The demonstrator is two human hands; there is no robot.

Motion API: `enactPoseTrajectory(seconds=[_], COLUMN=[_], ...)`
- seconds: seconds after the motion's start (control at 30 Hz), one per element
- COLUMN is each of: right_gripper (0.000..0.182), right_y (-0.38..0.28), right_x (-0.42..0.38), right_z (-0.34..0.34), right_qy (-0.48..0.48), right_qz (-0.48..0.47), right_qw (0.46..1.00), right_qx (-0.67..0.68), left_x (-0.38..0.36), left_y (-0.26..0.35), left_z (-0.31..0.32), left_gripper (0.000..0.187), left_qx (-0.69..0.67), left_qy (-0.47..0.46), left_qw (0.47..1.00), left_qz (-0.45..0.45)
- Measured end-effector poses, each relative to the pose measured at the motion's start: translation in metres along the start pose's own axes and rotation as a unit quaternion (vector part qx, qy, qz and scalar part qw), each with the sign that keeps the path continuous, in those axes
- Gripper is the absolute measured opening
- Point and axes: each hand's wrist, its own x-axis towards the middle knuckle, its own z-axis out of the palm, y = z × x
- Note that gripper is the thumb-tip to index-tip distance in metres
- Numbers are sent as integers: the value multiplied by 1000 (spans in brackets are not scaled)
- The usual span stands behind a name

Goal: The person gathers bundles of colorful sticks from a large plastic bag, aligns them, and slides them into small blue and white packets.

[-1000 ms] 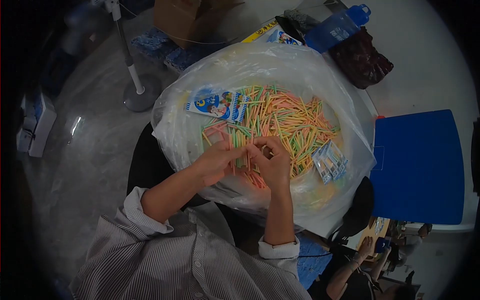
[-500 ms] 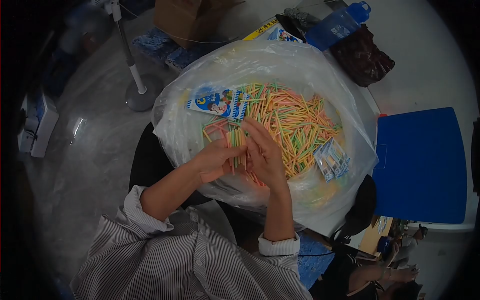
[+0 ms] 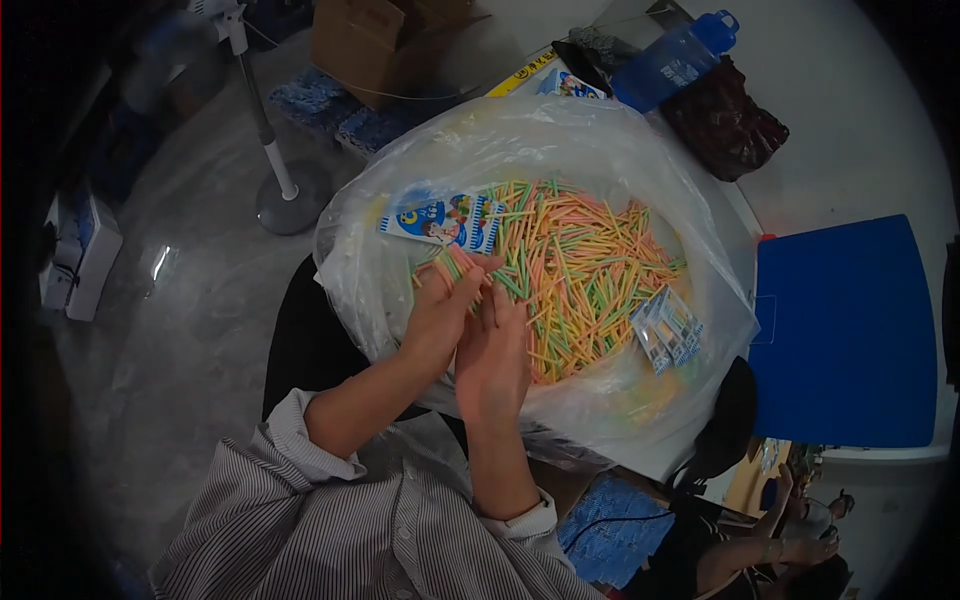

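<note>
A bundle of thin pastel sticks (image 3: 455,262), pink, yellow and green, is gripped in my left hand (image 3: 432,322). My right hand (image 3: 492,365) is close against it, palm in view and fingers stretched out beside the bundle's lower end. Part of the bundle is hidden by the fingers. Both hands are over the near side of a large clear plastic bag (image 3: 585,130). Inside lies a heap of loose sticks (image 3: 590,270) in the same colours. Blue-and-white printed packets (image 3: 435,220) rest at the heap's far left, and small clear packets (image 3: 667,328) at its right.
A blue panel (image 3: 845,330) stands right of the bag. Behind are a blue bottle (image 3: 670,70), a dark red bag (image 3: 735,120) and a cardboard box (image 3: 360,45). A stand with a round base (image 3: 293,195) is at left. Another person (image 3: 720,555) sits lower right.
My right hand has turned palm-up and moved left and down. My left hand has shifted slightly, tilting the bundle of sticks. The view has moved a little.
</note>
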Motion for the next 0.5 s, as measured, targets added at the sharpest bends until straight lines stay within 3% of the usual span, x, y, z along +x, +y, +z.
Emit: enactPoseTrajectory(seconds=[0.03, 0.1, 0.13, 0.17, 0.2, 0.23, 0.27, 0.3, 0.33, 0.37, 0.4, 0.43, 0.5], right_gripper=[46, 47, 47, 46, 46, 46, 44, 43, 43, 42, 42, 42, 41], right_y=[1, 0, -2, -7, -14, -30, -48, -58, -58, -55, -56, -62, -73], right_x=[0, 1, 3, 5, 7, 5, 0, -1, 5, 13, 18, 17, 17], right_z=[0, -7, -15, -27, -35, -25, -12, -4, -12, -24, -28, -30, -29], right_qy=[-2, -62, -64, -31, 4, 6, -34, -73, -64, -127, -191, -188, -193], right_qz=[1, -50, -49, -178, -299, -297, -217, -135, -134, -143, -151, -151, 87], right_qw=[1000, 979, 979, 913, 799, 798, 833, 862, 863, 859, 851, 851, 833], right_qx=[1, -188, -189, -365, -522, -524, -507, -484, -483, -475, -466, -466, -511], left_x=[-2, -2, -3, -3, -3, -3, -5, -7, -10, -11, -11, -11, -10], left_y=[1, 6, 9, 11, 15, 17, 19, 21, 23, 24, 22, 19, 15], left_z=[1, 0, -2, -4, -7, -10, -13, -13, -11, -10, -10, -11, -14], left_gripper=[20, 20, 20, 20, 20, 19, 19, 19, 19, 19, 19, 20, 21], left_qx=[5, 8, -31, -70, -72, -69, -65, -64, -35, -6, -6, -10, -14], left_qy=[3, 8, 1, -7, -7, -67, -128, -129, -153, -177, -180, -190, -198], left_qw=[1000, 1000, 998, 992, 992, 982, 965, 963, 950, 934, 932, 929, 927], left_qz=[-7, -10, -57, -103, -102, -160, -219, -227, -269, -309, -314, -317, -319])
